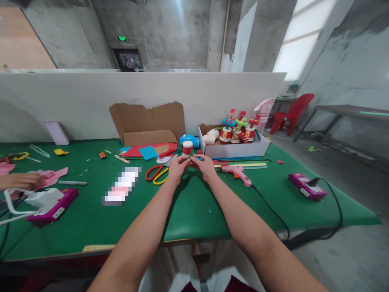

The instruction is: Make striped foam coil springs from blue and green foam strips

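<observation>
My left hand and my right hand meet over the table, fingertips pinched together. Between them stands a small green strip, possibly paper. A bit of blue shows at my right fingers; whether it joins the green strip I cannot tell. Just behind my hands is a red and white paper cup, upside down. Scissors with red and yellow handles lie open left of my left hand. To the right of my right hand, a pink glue gun rests on its side.
A white box holds several cup figures with coloured tops. Coloured paper and cardboard lie at the back. Purple power strips sit at both sides, with cables. Another person's hand is at far left.
</observation>
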Action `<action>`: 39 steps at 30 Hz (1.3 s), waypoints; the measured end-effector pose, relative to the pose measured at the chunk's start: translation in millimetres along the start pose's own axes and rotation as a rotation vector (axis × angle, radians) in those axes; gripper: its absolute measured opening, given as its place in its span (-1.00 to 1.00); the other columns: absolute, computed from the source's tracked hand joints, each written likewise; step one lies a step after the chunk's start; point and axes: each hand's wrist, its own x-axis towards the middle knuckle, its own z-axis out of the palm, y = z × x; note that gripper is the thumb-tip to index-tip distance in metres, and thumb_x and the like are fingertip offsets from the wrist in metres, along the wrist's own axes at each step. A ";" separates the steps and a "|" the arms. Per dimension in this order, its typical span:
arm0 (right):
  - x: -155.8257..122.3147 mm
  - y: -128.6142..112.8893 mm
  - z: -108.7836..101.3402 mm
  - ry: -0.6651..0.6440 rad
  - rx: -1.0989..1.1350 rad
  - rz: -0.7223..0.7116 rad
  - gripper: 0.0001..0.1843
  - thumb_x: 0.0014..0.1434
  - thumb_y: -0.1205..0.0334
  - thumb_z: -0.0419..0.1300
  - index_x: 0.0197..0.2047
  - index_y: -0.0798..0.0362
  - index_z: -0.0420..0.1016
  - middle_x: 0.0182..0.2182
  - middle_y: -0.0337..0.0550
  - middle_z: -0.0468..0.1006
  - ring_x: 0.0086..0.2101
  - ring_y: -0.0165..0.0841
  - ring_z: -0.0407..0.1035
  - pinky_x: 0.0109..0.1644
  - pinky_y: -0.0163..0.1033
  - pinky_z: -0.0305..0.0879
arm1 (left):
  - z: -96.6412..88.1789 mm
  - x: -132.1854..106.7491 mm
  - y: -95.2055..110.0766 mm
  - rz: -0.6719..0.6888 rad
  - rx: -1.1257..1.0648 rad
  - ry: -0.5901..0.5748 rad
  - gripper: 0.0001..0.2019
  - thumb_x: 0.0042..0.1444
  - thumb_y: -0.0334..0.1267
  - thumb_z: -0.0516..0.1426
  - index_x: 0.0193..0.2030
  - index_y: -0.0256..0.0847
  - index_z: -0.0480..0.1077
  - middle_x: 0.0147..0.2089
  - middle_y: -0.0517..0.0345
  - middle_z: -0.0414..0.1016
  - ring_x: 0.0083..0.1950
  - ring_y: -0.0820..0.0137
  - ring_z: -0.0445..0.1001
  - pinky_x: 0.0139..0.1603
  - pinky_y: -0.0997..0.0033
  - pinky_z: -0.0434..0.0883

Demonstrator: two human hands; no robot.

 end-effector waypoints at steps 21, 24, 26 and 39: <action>7.2 8.7 -4.4 0.017 -0.330 -0.203 -0.73 -0.18 0.10 0.34 -0.38 0.07 0.55 -0.51 -0.22 0.56 -0.46 -0.36 0.44 -0.27 -0.22 0.43 | 1.3 0.3 1.2 -0.024 -0.011 0.097 -0.76 -0.27 -0.14 0.29 -0.52 -0.25 0.42 -0.62 0.26 0.33 -0.55 0.52 0.23 -0.48 0.47 0.18; 7.9 9.8 -4.2 0.023 -0.367 -0.238 -0.74 -0.18 0.12 0.33 -0.39 0.07 0.55 -0.49 -0.22 0.56 -0.45 -0.37 0.44 -0.28 -0.24 0.42 | 1.4 0.0 0.3 -0.016 -0.022 0.090 -0.76 -0.27 -0.14 0.29 -0.52 -0.24 0.41 -0.63 0.27 0.32 -0.55 0.52 0.22 -0.48 0.48 0.17; 7.3 9.5 -3.8 0.026 -0.340 -0.232 -0.74 -0.20 0.12 0.34 -0.41 0.08 0.54 -0.52 -0.23 0.55 -0.48 -0.39 0.42 -0.30 -0.25 0.42 | 1.2 -0.2 0.0 -0.025 -0.034 0.082 -0.75 -0.29 -0.13 0.30 -0.52 -0.24 0.40 -0.62 0.27 0.33 -0.55 0.52 0.23 -0.48 0.48 0.18; -0.4 3.9 0.5 0.049 -0.164 -0.125 -0.74 -0.29 0.14 0.39 -0.49 0.08 0.51 -0.62 -0.32 0.46 -0.55 -0.45 0.36 -0.31 -0.25 0.39 | 1.0 -0.5 -2.7 0.001 0.010 0.071 -0.69 -0.31 -0.08 0.32 -0.51 -0.25 0.40 -0.59 0.25 0.36 -0.54 0.53 0.25 -0.47 0.49 0.21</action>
